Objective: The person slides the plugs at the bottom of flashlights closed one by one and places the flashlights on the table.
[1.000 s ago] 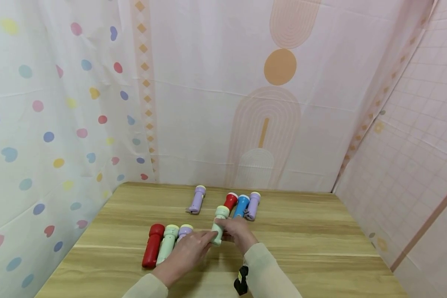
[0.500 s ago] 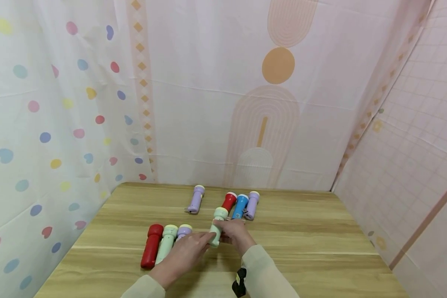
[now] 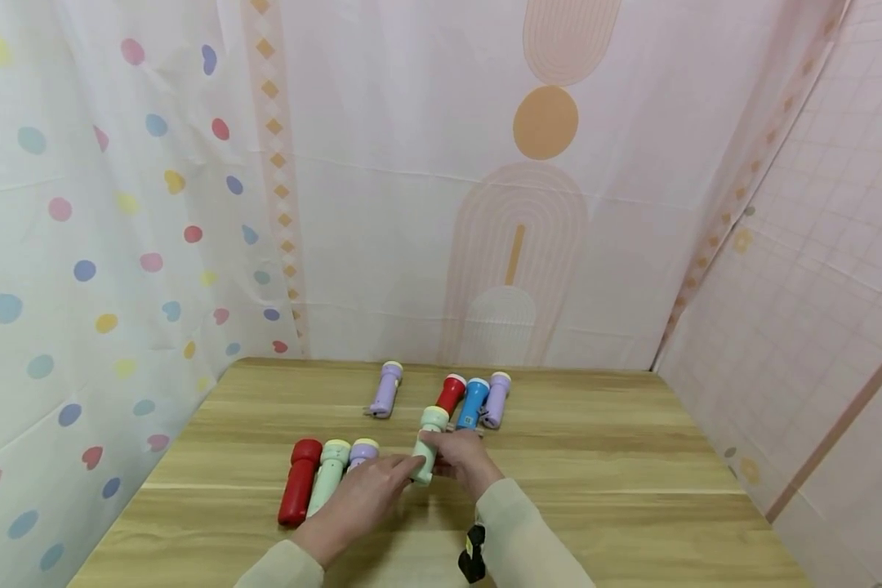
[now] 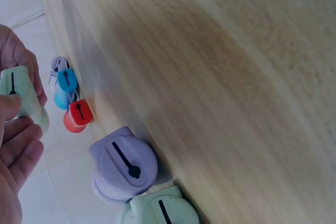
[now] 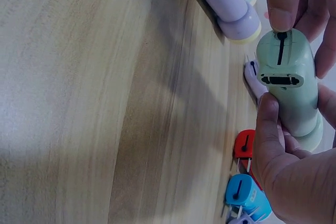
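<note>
Both hands hold a pale green flashlight above the middle of the table, its cream-rimmed head pointing away. My right hand grips its body from the right, thumb along the side. My left hand pinches the tail end; in the right wrist view its thumb presses by the slot in the flashlight's tail. A dark recess shows on the tail below that slot. Beside my left hand lie a red flashlight, another green flashlight and a purple flashlight, partly hidden by the hand.
Farther back lie a purple flashlight, a red one, a blue one and another purple one. Metal prongs stick out of the tails of the red and blue ones. Curtains stand behind the wooden table.
The head view has shifted slightly. Both hands keep their hold on the green flashlight, with hardly any movement.
</note>
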`<state>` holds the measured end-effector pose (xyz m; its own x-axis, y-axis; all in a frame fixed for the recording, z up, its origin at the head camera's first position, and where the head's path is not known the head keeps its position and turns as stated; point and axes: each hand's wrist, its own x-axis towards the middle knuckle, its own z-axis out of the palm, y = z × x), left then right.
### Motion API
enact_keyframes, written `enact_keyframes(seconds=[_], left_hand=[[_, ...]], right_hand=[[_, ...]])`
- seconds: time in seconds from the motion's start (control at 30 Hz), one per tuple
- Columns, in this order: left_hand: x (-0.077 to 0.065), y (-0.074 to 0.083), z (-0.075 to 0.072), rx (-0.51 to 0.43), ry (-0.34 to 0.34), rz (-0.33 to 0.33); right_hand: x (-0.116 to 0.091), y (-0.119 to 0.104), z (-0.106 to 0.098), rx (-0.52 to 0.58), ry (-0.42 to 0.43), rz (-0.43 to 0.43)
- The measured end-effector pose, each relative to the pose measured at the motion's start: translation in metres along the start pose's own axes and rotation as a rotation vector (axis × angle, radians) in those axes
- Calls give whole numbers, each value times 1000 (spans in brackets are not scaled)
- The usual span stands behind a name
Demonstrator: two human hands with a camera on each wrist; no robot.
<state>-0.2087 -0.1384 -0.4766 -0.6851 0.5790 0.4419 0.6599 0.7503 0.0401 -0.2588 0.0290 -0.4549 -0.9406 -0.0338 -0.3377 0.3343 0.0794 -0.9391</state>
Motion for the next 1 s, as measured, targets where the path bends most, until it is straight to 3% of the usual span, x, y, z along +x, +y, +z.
enact_keyframes(seconds=[0.3,0.57,0.83,1.0], left_hand=[[-1,-4,-1,0,1,-15],[-5,-13,-3,83,32,-47],[-11,-24,-5,139,40,-146],[-16,-31,-4,135,88,-202]], right_hand=[[-1,4,1,-11,8,9],[1,8,3,2,-4,9],[-1,10,4,-20,-7,-6],[-2,11,5,-34,-11,-10]])
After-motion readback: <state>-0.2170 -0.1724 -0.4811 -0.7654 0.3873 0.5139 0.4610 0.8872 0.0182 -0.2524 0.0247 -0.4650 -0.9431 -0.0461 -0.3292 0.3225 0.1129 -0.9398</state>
